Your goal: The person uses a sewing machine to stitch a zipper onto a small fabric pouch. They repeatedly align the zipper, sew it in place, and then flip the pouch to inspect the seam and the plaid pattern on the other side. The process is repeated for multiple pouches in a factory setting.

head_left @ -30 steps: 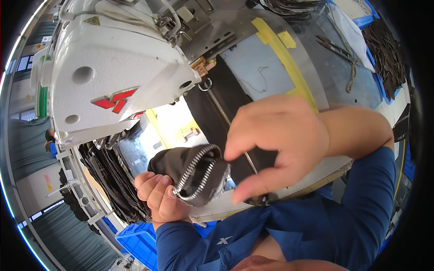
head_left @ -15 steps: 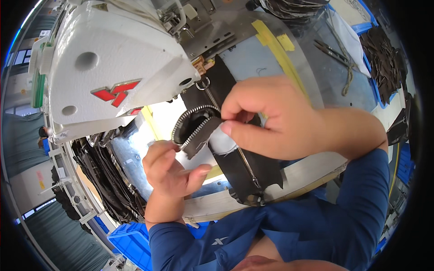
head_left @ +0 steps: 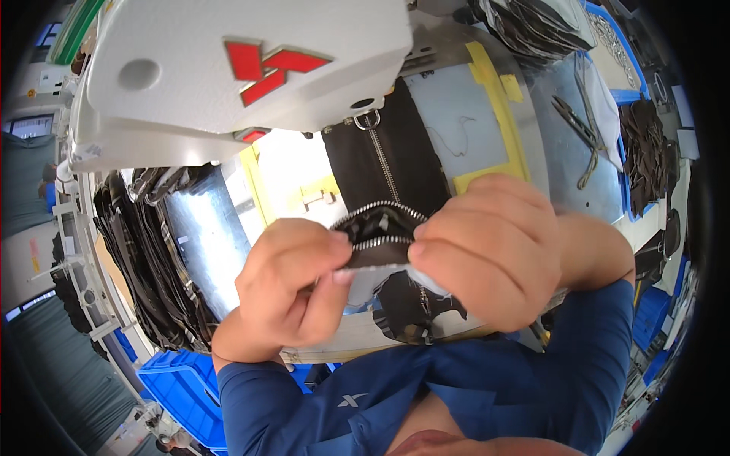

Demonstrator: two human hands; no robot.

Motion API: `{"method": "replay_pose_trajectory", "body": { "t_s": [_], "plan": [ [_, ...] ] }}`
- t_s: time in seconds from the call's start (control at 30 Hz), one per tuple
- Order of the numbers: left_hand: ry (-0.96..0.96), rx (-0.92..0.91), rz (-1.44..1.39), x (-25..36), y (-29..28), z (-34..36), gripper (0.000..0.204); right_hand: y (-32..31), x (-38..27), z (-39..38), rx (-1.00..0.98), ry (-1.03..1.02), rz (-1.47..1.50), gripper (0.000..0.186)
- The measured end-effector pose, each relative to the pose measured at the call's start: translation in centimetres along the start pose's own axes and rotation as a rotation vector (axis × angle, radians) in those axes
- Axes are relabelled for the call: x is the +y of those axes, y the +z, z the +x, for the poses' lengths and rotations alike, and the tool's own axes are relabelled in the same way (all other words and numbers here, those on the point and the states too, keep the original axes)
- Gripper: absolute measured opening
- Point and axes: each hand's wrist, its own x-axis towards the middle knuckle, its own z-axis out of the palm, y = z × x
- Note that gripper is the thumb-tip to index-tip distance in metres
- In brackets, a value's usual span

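A small dark fabric piece with an open curved metal zipper (head_left: 376,247) is stretched between my two hands, its dark inside showing and a pale edge along its bottom. My left hand (head_left: 293,277) pinches its left end between thumb and fingers. My right hand (head_left: 494,251) grips the other end, thumb near the zipper teeth. Beyond them, a long black fabric panel (head_left: 403,152) with a straight zipper and a D-ring lies on the work plate, reaching under the white sewing machine (head_left: 175,76). Its near end shows below my hands.
Stacked dark pieces (head_left: 144,266) lie left, more (head_left: 525,23) at back right. Scissors (head_left: 570,121) rest on the metal top right, near a blue bin of dark scraps (head_left: 642,152). A blue crate (head_left: 175,387) is at lower left; yellow tape (head_left: 494,99) borders the pale plate.
My right hand has closed on the zippered piece. My left hand let it loose and has taken it again. The piece is now held level between both hands. The view has shifted.
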Motion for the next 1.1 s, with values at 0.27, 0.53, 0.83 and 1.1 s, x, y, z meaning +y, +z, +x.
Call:
{"method": "replay_pose_trajectory", "body": {
  "t_s": [0.27,0.53,0.83,1.1],
  "plan": [
    [-0.063,-0.063,0.003,-2.2,1.3,0.8,0.02,-0.6,1.3,0.3,-0.368,0.327,0.274,0.025],
    [-0.431,-0.085,-0.275,-2.7,2.5,-0.7,0.015,0.2,2.2,-0.6,-0.439,0.509,0.355,0.02],
    [-0.414,-0.137,-0.34,-2.8,2.4,-0.5,0.017,0.9,1.5,-1.1,-0.385,0.437,0.324,0.02],
    [-0.488,-0.148,-0.292,-2.3,2.3,-0.3,0.013,0.8,1.7,-1.0,-0.413,0.483,0.341,0.02]
  ]
}}
